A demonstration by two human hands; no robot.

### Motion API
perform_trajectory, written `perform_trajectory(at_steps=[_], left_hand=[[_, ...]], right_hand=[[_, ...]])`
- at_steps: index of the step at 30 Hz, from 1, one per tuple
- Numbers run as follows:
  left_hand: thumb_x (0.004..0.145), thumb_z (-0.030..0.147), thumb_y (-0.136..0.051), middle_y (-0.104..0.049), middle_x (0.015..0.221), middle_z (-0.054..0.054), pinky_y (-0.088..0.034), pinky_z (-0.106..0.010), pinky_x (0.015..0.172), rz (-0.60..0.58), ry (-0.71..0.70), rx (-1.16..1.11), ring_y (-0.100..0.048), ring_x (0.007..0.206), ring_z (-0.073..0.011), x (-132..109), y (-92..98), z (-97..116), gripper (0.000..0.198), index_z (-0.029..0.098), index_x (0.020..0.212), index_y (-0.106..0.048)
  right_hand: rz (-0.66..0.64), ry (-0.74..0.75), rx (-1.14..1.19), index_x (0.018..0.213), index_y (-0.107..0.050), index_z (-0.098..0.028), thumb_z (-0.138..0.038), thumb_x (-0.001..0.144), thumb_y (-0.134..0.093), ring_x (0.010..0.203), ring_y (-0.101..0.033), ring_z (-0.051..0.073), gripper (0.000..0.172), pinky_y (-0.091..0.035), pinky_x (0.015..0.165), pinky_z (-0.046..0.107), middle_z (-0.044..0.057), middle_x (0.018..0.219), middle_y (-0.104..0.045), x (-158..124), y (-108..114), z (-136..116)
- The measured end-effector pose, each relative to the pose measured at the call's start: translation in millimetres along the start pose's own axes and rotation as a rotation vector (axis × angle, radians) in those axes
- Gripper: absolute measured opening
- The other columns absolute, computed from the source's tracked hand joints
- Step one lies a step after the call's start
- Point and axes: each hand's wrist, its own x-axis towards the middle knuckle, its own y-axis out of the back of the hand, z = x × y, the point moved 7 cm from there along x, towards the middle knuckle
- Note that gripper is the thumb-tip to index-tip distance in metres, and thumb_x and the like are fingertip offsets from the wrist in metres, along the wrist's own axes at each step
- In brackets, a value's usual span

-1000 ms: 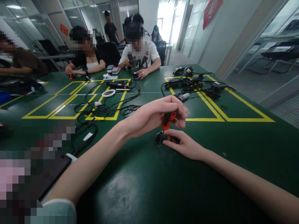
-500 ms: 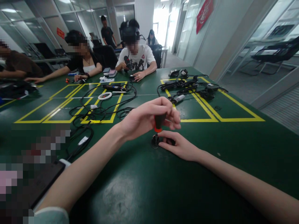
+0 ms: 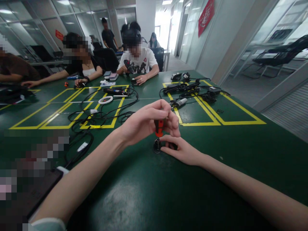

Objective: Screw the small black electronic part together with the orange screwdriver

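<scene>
My left hand (image 3: 146, 120) is closed around the black and red handle of a small screwdriver (image 3: 158, 127), held nearly upright. Its tip rests on a small round black part (image 3: 157, 146) lying on the green table (image 3: 144, 192). My right hand (image 3: 181, 150) presses down on that part from the right, fingers together and flat along it. Part of the black piece is hidden under those fingers.
Black cables (image 3: 96, 115) and a white ring (image 3: 105, 100) lie over yellow taped rectangles at the middle left. More cables and black devices (image 3: 192, 88) sit at the back right. Two people (image 3: 137, 59) sit at the far edge, another at the left. A dark phone (image 3: 31, 195) lies near left.
The screwdriver has gone from tilted to nearly upright over the black part, and my left hand's fingers have shifted on the handle. My right hand stays on the part.
</scene>
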Motion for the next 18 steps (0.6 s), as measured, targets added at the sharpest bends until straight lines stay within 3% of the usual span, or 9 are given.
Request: perform_trajectory(at_steps=[3,5,9,13,15,18], left_hand=[[0.085,0.031,-0.069,-0.064,0.074,0.002,-0.039,-0.022,0.054,0.004,0.003,0.025,-0.053,0.051,-0.0087,-1.3,-0.6,1.0,0.022,0.018,0.090,-0.052],[0.088,0.040,-0.065,-0.062,0.070,0.001,-0.035,-0.023,0.053,-0.008,0.016,0.048,-0.046,0.051,-0.0080,-2.0,-2.5,1.8,0.026,0.016,0.094,-0.058],[0.094,0.041,-0.054,-0.060,0.070,-0.003,-0.043,-0.025,0.064,-0.025,0.036,0.054,-0.053,0.064,-0.0113,-1.2,-5.2,1.2,0.035,0.010,0.081,-0.065],[0.089,0.036,-0.065,-0.066,0.080,-0.004,-0.050,-0.029,0.073,0.004,0.006,0.016,-0.065,0.075,-0.0159,0.8,-3.5,1.6,0.025,0.014,0.079,-0.058],[0.087,0.034,-0.069,-0.068,0.081,-0.003,-0.049,-0.028,0.068,0.013,0.001,0.021,-0.065,0.069,-0.0149,0.8,-3.0,2.0,0.024,0.016,0.081,-0.053],[0.088,0.031,-0.065,-0.065,0.072,0.001,-0.037,-0.023,0.054,0.023,0.019,0.061,-0.049,0.050,-0.0082,-0.4,-2.3,2.4,0.017,0.017,0.093,-0.056]], right_hand=[[-0.007,0.008,-0.004,0.120,-0.072,-0.014,-0.036,0.095,-0.062,0.069,-0.056,0.015,0.035,-0.045,0.061,0.028,0.004,0.088,-0.067,0.6,-0.7,-0.4],[-0.007,0.008,-0.006,0.120,-0.072,-0.013,-0.037,0.095,-0.062,0.070,-0.057,0.015,0.036,-0.045,0.061,0.028,0.005,0.089,-0.067,0.8,-1.1,-0.3],[0.005,0.011,-0.003,0.121,-0.073,-0.011,-0.037,0.095,-0.062,0.070,-0.058,0.016,0.038,-0.045,0.062,0.028,0.004,0.085,-0.065,0.3,-0.8,-0.3],[-0.005,-0.003,-0.014,0.121,-0.072,-0.011,-0.036,0.095,-0.062,0.069,-0.057,0.015,0.038,-0.045,0.062,0.028,0.004,0.084,-0.064,0.0,-0.6,-0.4],[-0.008,-0.001,-0.010,0.120,-0.073,-0.012,-0.036,0.095,-0.061,0.069,-0.056,0.015,0.037,-0.045,0.062,0.027,0.004,0.086,-0.066,0.2,-0.3,-1.0],[-0.009,0.011,-0.002,0.119,-0.072,-0.013,-0.036,0.095,-0.062,0.069,-0.056,0.014,0.035,-0.045,0.062,0.027,0.005,0.090,-0.067,0.4,-0.1,-1.7]])
